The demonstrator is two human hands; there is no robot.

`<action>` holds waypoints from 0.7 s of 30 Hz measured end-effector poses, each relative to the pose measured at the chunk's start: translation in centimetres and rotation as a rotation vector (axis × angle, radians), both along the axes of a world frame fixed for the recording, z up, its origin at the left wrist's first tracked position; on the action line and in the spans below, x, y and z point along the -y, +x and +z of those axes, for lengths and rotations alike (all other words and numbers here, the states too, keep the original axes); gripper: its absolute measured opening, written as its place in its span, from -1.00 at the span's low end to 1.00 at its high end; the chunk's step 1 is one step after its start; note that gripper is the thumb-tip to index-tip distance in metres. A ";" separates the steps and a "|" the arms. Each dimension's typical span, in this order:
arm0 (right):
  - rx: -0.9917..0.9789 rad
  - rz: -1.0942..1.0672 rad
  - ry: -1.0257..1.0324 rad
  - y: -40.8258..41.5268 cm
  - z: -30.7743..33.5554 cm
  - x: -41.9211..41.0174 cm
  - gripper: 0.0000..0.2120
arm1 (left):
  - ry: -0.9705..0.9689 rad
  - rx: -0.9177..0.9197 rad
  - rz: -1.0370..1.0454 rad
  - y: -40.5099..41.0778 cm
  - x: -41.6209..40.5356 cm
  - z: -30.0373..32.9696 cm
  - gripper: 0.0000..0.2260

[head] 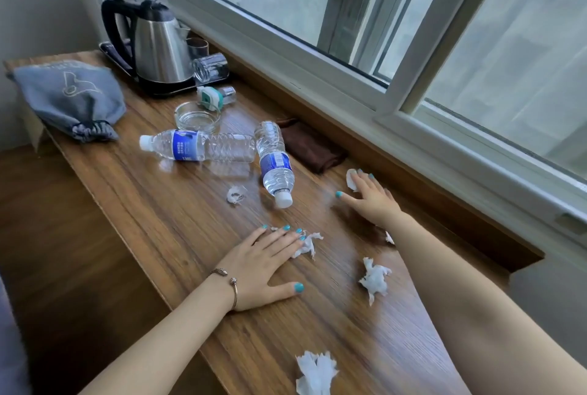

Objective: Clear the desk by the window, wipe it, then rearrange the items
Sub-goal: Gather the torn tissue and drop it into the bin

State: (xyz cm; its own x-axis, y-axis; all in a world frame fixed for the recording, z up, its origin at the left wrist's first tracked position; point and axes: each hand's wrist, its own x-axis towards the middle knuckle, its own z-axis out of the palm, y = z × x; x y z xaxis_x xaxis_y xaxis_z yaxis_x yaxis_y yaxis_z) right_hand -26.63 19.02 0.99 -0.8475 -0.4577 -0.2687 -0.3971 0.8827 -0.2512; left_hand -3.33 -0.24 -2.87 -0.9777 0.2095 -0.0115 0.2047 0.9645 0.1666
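Sideways, two water bottles (198,146) (274,162); glass ashtray (197,117).

We find no text we can read anywhere. Both water bottles lying on the worktop (197,267) carry blue labels: the left bottle (197,144) shows a short vertical line of white characters, too small and blurred for us to make out, and the right bottle (275,163) shows a white barcode-like patch with fine print, also illegible. The grey drawstring bag (71,97) bears a pale outline emblem with faint lettering above it that we cannot decipher.
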 end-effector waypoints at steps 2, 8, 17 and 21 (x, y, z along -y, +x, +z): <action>0.033 0.031 0.059 0.1 -0.4 0.2 -0.20 | 0.014 0.000 -0.012 -0.1 0.1 0.2 -0.24; 0.019 0.180 0.121 6.1 0.3 -1.3 -0.20 | -0.053 0.010 -0.011 0.0 0.0 0.5 -0.23; -0.103 0.268 -0.082 13.2 4.6 -5.0 -0.36 | -0.039 0.051 -0.032 0.4 -0.2 0.7 -0.18; -0.128 0.013 -0.209 11.9 3.2 -8.2 -0.35 | -0.044 0.012 -0.085 0.6 -0.2 0.8 -0.27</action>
